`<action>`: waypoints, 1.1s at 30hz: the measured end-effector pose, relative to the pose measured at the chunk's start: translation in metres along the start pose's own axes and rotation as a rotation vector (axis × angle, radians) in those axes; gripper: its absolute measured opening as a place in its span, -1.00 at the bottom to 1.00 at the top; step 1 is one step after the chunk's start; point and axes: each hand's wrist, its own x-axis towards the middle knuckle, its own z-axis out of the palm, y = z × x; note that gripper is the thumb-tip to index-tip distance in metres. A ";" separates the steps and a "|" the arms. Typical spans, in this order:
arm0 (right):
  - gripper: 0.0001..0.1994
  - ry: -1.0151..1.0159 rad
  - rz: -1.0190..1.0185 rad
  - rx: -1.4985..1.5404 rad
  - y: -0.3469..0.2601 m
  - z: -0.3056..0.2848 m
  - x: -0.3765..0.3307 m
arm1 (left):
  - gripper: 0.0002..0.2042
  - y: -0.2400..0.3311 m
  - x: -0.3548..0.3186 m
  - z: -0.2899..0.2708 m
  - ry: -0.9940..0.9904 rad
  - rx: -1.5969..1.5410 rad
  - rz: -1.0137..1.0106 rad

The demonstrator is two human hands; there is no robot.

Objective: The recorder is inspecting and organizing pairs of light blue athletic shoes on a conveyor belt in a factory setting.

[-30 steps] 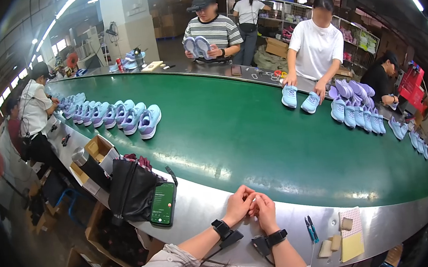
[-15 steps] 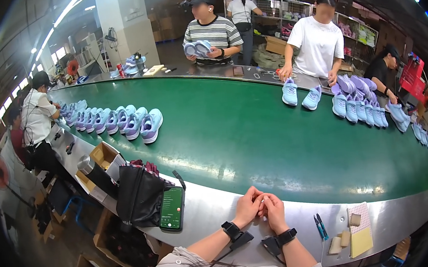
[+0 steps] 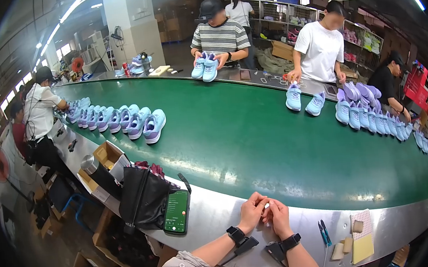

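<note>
My left hand (image 3: 252, 213) and my right hand (image 3: 280, 218) meet above the near metal edge of the green conveyor belt. Both have their fingers curled in, with the tips pressed close together. A small whitish spot shows between the fingertips, too small to name. Black straps with dark attachments circle both wrists. Right of my right hand lie teal-handled thread snippers (image 3: 324, 233). Beside them are several beige rolls (image 3: 338, 251) and a pink-and-yellow pad (image 3: 362, 247). Left of my left hand, a phone (image 3: 176, 213) with a lit green screen leans against a black bag (image 3: 145, 200).
Light-blue sneakers stand in a row at left (image 3: 153, 126) and another at right (image 3: 355, 113) on the green belt (image 3: 235, 142). Across it, a person in stripes (image 3: 220, 39) holds a sneaker pair; one in white (image 3: 318, 48) touches another. A steel flask (image 3: 95, 169) and boxes stand at left.
The striped-shirt person has brought the sneakers lower, over the belt edge, and turned their head down. At far right, a sneaker pair now stands in the row. My hands stay together, fingers shifted slightly.
</note>
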 end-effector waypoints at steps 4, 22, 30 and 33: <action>-0.70 0.011 0.006 0.032 0.002 -0.002 0.000 | -0.93 -0.004 0.001 0.001 0.008 0.020 0.003; -0.70 -0.054 -0.001 0.016 0.008 -0.011 0.003 | -0.79 -0.006 0.002 -0.004 -0.020 -0.085 -0.076; -0.70 -0.044 -0.004 0.050 0.011 -0.013 0.003 | -0.81 -0.005 0.003 -0.001 -0.044 -0.066 -0.031; -0.70 -0.027 -0.008 0.055 0.011 -0.013 0.003 | -0.81 -0.003 0.003 -0.001 -0.055 -0.049 -0.030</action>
